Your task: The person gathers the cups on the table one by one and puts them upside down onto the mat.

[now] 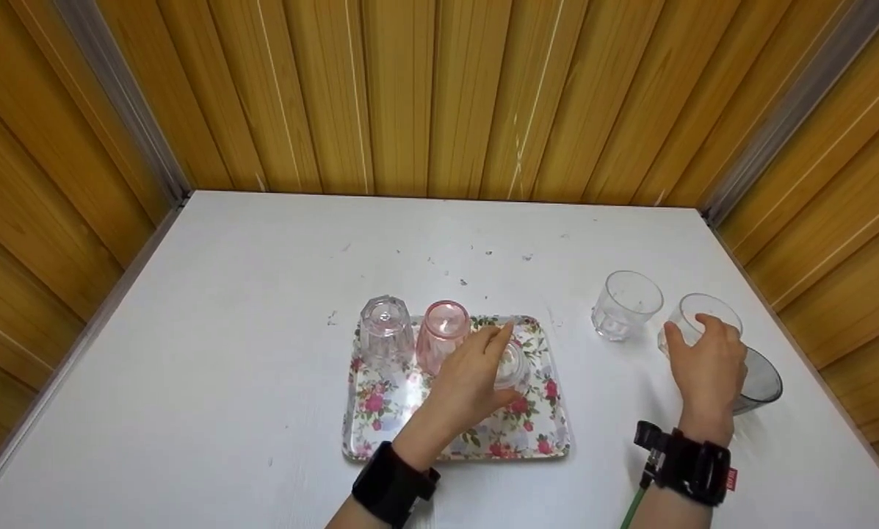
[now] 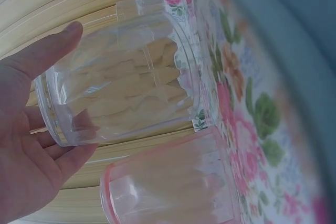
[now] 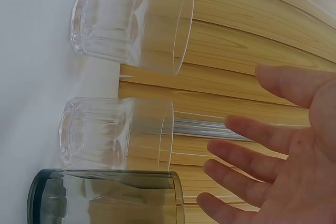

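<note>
The person wears a black band on each wrist, and both forearms are bare. The right wristband [image 1: 692,468] has a glossy buckle. At its left edge sits a small black block [image 1: 650,436] with a silvery fitting [image 1: 656,459], a green cable [image 1: 633,508] trailing below; at its right edge sticks out a red tag [image 1: 732,480] with pale marks. Well left of it, the left wristband [image 1: 389,477] carries a flat, dark rectangular face.

Tray [image 1: 380,430] on table [image 1: 226,330], wall [image 1: 439,95] behind; on tray's rear part, left to right: first glass [image 1: 386,334], second glass [image 1: 440,336], third glass [image 1: 511,367]; right of tray: fourth glass [image 1: 625,305]; fifth glass [image 3: 115,132] to its right; sixth glass [image 1: 761,378] before fifth.
</note>
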{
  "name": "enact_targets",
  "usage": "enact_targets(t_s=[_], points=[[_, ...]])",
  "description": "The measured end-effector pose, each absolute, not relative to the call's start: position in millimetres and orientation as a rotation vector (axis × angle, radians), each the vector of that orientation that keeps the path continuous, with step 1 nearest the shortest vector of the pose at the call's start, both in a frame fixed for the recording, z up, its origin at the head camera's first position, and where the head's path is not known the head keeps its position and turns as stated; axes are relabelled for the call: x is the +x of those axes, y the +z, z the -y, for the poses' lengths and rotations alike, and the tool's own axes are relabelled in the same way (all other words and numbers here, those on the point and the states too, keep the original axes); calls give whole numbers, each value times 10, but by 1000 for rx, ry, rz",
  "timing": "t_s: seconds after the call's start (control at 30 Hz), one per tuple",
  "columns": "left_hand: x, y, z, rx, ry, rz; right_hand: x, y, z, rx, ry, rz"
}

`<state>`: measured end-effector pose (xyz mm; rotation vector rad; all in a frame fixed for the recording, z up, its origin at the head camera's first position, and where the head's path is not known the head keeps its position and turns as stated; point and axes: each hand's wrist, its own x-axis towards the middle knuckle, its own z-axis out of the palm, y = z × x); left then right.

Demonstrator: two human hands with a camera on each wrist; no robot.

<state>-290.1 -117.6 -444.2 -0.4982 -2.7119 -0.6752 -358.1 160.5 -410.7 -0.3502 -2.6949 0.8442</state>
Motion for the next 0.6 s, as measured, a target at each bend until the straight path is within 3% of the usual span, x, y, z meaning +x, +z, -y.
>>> enact_targets(t_s=[0.6], points=[[-2940, -4498, 1179, -455, -669, 2753, -3603, -4281, -1801, -486, 822, 2695]])
